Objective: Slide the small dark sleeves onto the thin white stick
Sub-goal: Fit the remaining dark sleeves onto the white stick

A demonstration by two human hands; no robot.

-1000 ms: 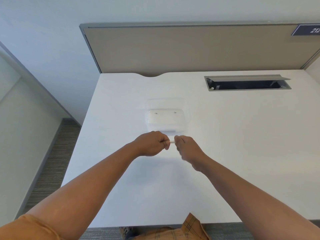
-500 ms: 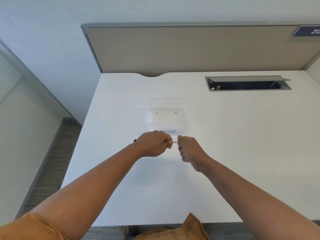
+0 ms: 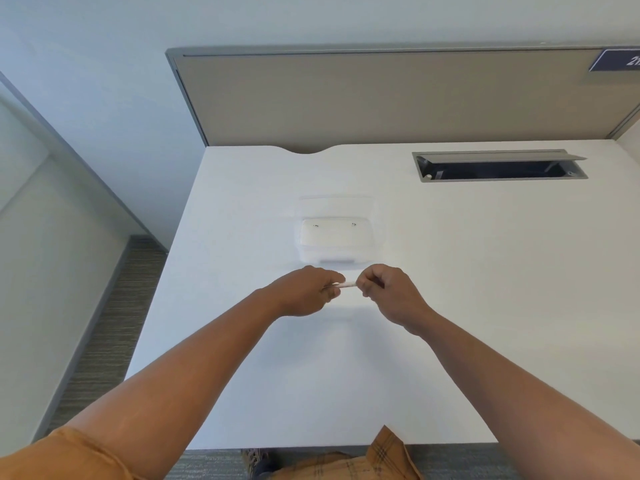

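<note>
Midway, threading step | left hand [image 3: 304, 291] gripped thin white stick [image 3: 347, 285] above bench [image 3: 485, 271] | right hand [image 3: 388, 289] pinched closed at stick's tip, sleeve hidden | next: push sleeve leftward along stick

One head-worn wide-angle view looks forward and down from above the near edge of the white desk [image 3: 450, 306], facing the far partition [image 3: 381, 98], with the floor [image 3: 104, 323] at left.

Thin white stick [image 3: 347, 285] lies level, ends hidden; dark sleeves apparently out of sight
</note>
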